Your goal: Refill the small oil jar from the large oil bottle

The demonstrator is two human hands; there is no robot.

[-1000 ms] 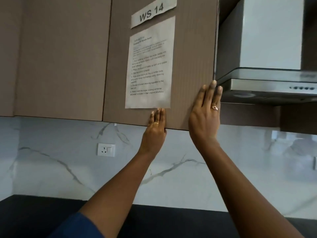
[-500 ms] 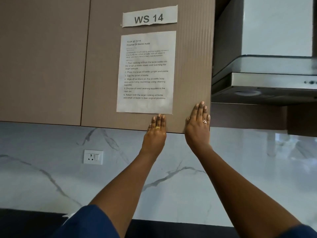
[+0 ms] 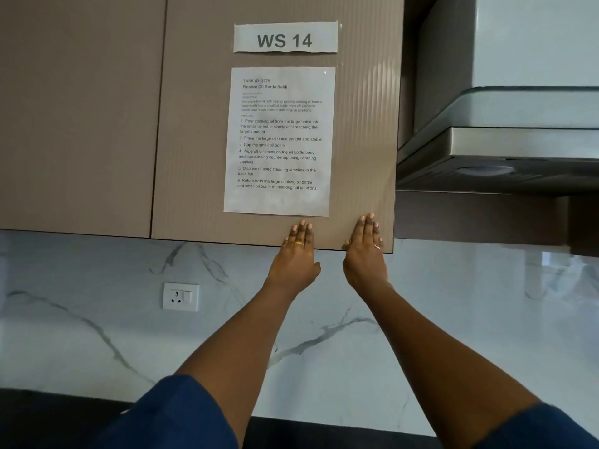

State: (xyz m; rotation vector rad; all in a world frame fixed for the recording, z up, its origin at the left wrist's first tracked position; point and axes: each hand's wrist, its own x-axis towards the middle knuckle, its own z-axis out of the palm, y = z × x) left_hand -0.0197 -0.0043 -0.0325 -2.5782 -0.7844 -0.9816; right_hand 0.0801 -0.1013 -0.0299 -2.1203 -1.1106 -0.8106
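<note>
Above the dark counter (image 3: 48, 416), a white marble wall (image 3: 97, 335) fills the lower half of the view, and brown wall cabinets hang over it. The right door (image 3: 194, 124) is ribbed; the left door (image 3: 74, 108) beside it is plain. A steel hood (image 3: 502, 140) sits just to the right of the cabinets. Both arms reach up from blue sleeves (image 3: 168, 416) to the right door's bottom edge. A printed sheet (image 3: 278, 140) headed "Finalize Oil Bottle Refill" is stuck on that door, with a "WS 14" label (image 3: 285, 37) above it. A white socket (image 3: 180, 297) is on the wall below the left door. The left hand (image 3: 296, 260) lies flat on the door just under the sheet, fingers straight and pressed together, thumb out below the edge. The right hand (image 3: 364, 257) lies flat near the door's lower right corner, fingers straight and close together. Each hand wears a ring (image 3: 299, 243). Where the jar and bottle are cannot be told from this view.
</note>
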